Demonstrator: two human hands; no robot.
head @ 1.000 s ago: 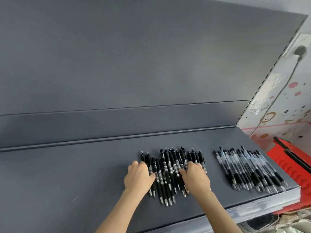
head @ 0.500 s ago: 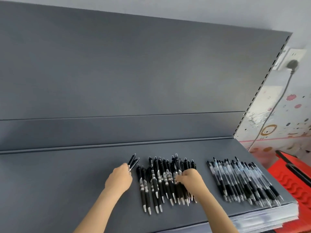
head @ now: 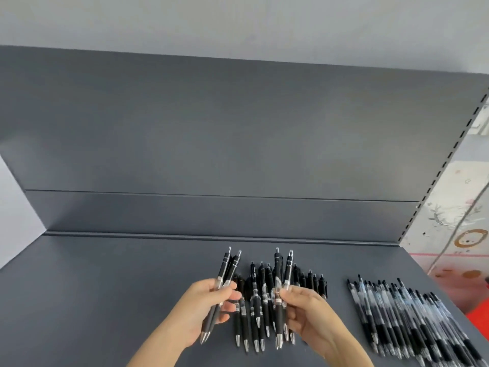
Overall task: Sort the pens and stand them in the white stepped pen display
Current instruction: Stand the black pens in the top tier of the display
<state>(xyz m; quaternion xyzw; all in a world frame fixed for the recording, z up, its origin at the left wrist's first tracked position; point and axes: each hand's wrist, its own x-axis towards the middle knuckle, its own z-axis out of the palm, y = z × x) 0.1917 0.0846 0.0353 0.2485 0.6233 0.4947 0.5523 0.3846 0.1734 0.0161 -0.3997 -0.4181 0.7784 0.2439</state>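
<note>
My left hand (head: 203, 308) holds two black pens (head: 225, 276) lifted off the grey shelf (head: 105, 300), clicker ends pointing away from me. Two more black pens (head: 281, 271) are pinched in my right hand (head: 312, 316), also raised. Between and under my hands lies a row of several black pens (head: 258, 305) on the shelf, tips toward me. To the right lies a second group of clear-barrelled pens (head: 404, 319). No white stepped pen display is in view.
The shelf's grey back panel (head: 225, 144) rises behind the pens, with a slotted upright (head: 444, 168) at its right end. Right of the shelf are a patterned wall (head: 455, 221) and something red (head: 479, 319) lower down.
Both hands have lifted off the black pen row, each now holding two pens raised above it. The camera has tilted up and shifted left.
</note>
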